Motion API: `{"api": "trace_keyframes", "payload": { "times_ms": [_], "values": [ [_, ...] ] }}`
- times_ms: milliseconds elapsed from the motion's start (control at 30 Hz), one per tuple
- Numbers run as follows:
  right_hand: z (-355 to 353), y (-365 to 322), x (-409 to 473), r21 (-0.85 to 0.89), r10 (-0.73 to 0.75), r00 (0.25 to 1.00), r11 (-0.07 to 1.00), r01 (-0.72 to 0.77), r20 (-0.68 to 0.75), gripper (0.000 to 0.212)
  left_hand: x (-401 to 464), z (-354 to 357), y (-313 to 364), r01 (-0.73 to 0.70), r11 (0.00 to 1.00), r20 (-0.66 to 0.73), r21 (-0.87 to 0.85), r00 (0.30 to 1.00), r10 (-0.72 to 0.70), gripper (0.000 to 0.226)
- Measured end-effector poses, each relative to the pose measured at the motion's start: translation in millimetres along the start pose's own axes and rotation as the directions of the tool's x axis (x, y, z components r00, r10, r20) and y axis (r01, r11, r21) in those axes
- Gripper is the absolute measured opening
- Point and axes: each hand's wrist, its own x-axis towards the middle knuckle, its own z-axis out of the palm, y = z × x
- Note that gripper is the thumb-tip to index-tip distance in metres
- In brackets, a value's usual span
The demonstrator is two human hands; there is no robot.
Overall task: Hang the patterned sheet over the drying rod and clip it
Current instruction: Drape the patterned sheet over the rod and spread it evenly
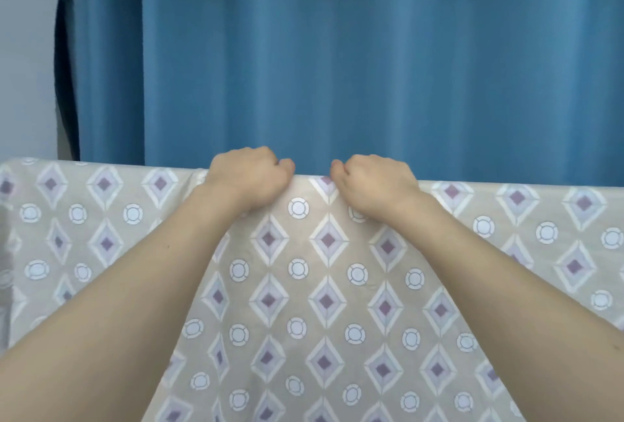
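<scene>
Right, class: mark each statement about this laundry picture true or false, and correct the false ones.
1. Both hands grip the top fold of the patterned sheet. True: the left hand and right hand curl their fingers over it.
2. A red curtain hangs behind. False: the curtain is blue.
3. The hands are at opposite ends of the sheet. False: they sit close together near its middle.
4. The sheet shows diamonds and circles. True.
5. A clip is fixed on the sheet between the hands. False: no clip is visible.
</scene>
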Motion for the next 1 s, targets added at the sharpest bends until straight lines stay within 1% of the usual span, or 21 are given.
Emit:
{"api": "trace_keyframes", "payload": {
  "times_ms": [33, 67, 100, 167, 233, 267, 300, 367, 433, 500, 533, 567, 600, 667, 700, 733, 800, 833, 867, 900, 1000],
  "values": [
    [-3.3, 1.8, 4.0, 0.034, 0.026, 0.997, 0.999, -0.029, 0.075, 0.027, -5.6, 6.1, -5.7, 0.012, 1.0, -0.131, 0.012, 0.991, -0.01, 0.043],
    [-8.0, 1.9, 6.9, 0.059, 0.031, 0.987, 0.997, -0.041, 0.16, 0.029, -12.4, 13.4, -13.6, 0.026, 0.999, -0.261, 0.037, 0.965, -0.016, 0.045],
    [-11.1, 0.9, 10.6, 0.078, 0.023, 0.971, 0.996, -0.043, 0.237, 0.03, -19.0, 19.6, -21.5, 0.031, 0.998, -0.349, 0.061, 0.937, -0.008, 0.048],
    [-15.6, -2.9, 15.6, 0.112, 0.002, 0.94, 0.993, -0.043, 0.342, 0.03, -27.3, 25.9, -35.0, 0.013, 0.996, -0.41, 0.092, 0.912, 0.026, 0.049],
    [-18.6, -8.9, 19.3, 0.096, 0.033, 0.924, 0.993, -0.075, 0.38, 0.029, -21.0, 20.5, -42.3, 0.056, 0.994, -0.353, 0.096, 0.935, -0.019, 0.049],
    [-19.9, -12.8, 20.2, 0.098, 0.047, 0.927, 0.991, -0.089, 0.372, 0.027, -15.3, 15.6, -43.0, 0.083, 0.992, -0.293, 0.1, 0.955, -0.05, 0.047],
    [-18.0, -16.3, 20.7, 0.088, 0.038, 0.939, 0.994, -0.072, 0.341, 0.025, -10.2, 11.4, -43.5, 0.083, 0.991, -0.23, 0.107, 0.971, -0.057, 0.043],
    [-10.5, -25.9, 17.4, 0.103, -0.018, 0.978, 0.995, -0.004, 0.209, 0.032, -0.9, 3.0, -41.7, 0.035, 0.992, -0.096, 0.121, 0.995, -0.024, 0.036],
    [1.4, -38.6, 11.3, 0.111, -0.103, 0.993, 0.989, 0.095, 0.062, 0.042, 6.1, -4.1, -39.4, -0.014, 0.995, 0.032, 0.101, 0.999, 0.011, 0.035],
    [11.4, -51.5, 6.9, 0.021, -0.176, 0.984, 0.984, 0.176, -0.03, 0.047, 10.6, -5.0, -38.2, -0.026, 0.998, 0.092, 0.06, 0.996, 0.021, 0.035],
    [14.0, -54.6, 7.2, -0.008, -0.179, 0.982, 0.984, 0.179, -0.063, 0.048, 9.9, -3.5, -38.2, -0.026, 0.999, 0.069, 0.041, 0.997, 0.023, 0.036],
    [13.2, -55.7, 8.0, -0.014, -0.168, 0.983, 0.986, 0.167, -0.077, 0.048, 6.6, -1.8, -39.6, -0.021, 0.999, 0.017, 0.039, 1.0, 0.02, 0.037],
    [11.8, -55.5, 9.8, -0.01, -0.15, 0.987, 0.989, 0.149, -0.066, 0.045, 2.4, 2.4, -44.4, -0.005, 0.999, -0.083, 0.043, 0.997, 0.008, 0.039],
    [9.5, -54.3, 16.8, 0.032, -0.149, 0.989, 0.988, 0.149, -0.007, 0.035, -7.6, 13.7, -65.3, 0.049, 0.996, -0.331, 0.076, 0.943, -0.021, 0.045],
    [8.9, -53.0, 20.9, 0.066, -0.154, 0.987, 0.986, 0.15, 0.05, 0.03, -13.4, 18.0, -78.7, 0.071, 0.994, -0.409, 0.085, 0.912, -0.031, 0.045],
    [7.2, -52.3, 24.9, 0.096, -0.156, 0.98, 0.985, 0.145, 0.122, 0.028, -18.4, 20.6, -91.8, 0.083, 0.993, -0.443, 0.08, 0.896, -0.04, 0.046],
    [5.5, -51.2, 35.0, 0.133, -0.158, 0.952, 0.983, 0.127, 0.261, 0.025, -21.1, 21.2, -112.8, 0.074, 0.995, -0.432, 0.073, 0.901, -0.035, 0.046],
    [6.2, -51.7, 39.4, 0.152, -0.155, 0.946, 0.982, 0.115, 0.284, 0.025, -19.1, 19.9, -119.4, 0.064, 0.995, -0.414, 0.075, 0.91, -0.027, 0.046],
    [7.6, -53.7, 41.7, 0.151, -0.153, 0.949, 0.982, 0.114, 0.276, 0.025, -15.8, 16.9, -122.4, 0.068, 0.995, -0.386, 0.077, 0.922, -0.033, 0.047],
    [9.7, -57.3, 42.3, 0.139, -0.165, 0.958, 0.981, 0.135, 0.234, 0.026, -11.1, 13.3, -124.6, 0.088, 0.993, -0.351, 0.076, 0.935, -0.056, 0.047],
    [18.3, -78.9, 36.5, 0.101, -0.232, 0.97, 0.969, 0.225, 0.07, 0.04, 4.1, 4.9, -129.5, 0.123, 0.989, -0.233, 0.078, 0.967, -0.102, 0.044]
  ]
}}
